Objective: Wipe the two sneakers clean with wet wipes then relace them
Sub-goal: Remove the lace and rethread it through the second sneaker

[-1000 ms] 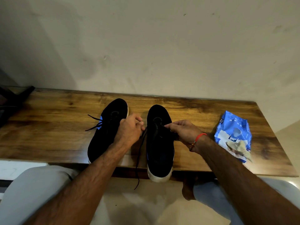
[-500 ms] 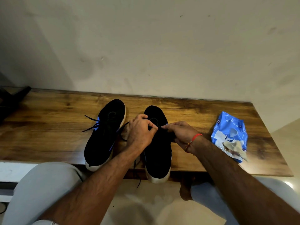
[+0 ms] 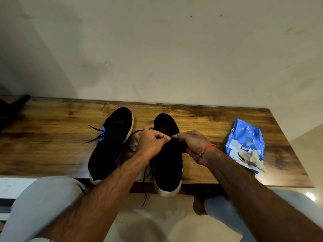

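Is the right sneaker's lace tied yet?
Not tied. Both hands, left hand and right hand, pinch the lace over the right sneaker; one end dangles off the table edge.

Dim, warm indoor light, wide-angle bend at the edges.
Wall (image 3: 157, 49) shaded toward its left side; table (image 3: 43, 145) glossy, sheen near its front right corner; small glare spot on floor (image 3: 310, 196); black shoes lose detail.

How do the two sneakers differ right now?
Both hands, left hand and right hand, work a lace over the right sneaker; the left sneaker lies untouched. The left sneaker angles toward the right one; the right sneaker points straight at the wall. Both are black with pale soles, heels overhanging the table edge.
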The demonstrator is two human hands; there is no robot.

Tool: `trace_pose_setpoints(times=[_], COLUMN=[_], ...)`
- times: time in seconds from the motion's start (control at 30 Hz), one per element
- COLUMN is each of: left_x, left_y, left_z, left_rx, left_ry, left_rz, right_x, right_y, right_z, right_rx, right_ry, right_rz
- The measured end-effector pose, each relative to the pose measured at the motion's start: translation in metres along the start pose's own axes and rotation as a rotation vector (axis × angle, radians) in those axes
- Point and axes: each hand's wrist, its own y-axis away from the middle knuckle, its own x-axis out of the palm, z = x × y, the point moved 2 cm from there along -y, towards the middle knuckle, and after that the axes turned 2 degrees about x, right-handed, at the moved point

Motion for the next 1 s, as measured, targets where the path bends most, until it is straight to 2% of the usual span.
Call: trace_pose_setpoints(times=[0.33,0.53,0.77,1.0], left_x=[0.0056,0.0084,0.0015,0.0094], left_y=[0.003,0.0024,0.0032,0.0064], left_z=[-0.0017,-0.0003,-0.0036,0.0024], left_rx=[0.059,0.046,0.074,0.038], left_ry=[-0.308,-0.241,-0.282,-0.181], left_rz=[-0.139,-0.13,-0.011,-0.083], right_x=[0.0022,0.0015,0.0015,0.0026], right_y=[0.0018,0.0012,0.0004,0.0009], right_z=[0.0009,-0.0001,-0.0008,-0.0024], right_rx=[-0.006,0.002,0.004,-0.016], right_ry=[-0.016,-0.049,-0.057,-0.031], right_rz=[0.002,0.012,0.011,0.023])
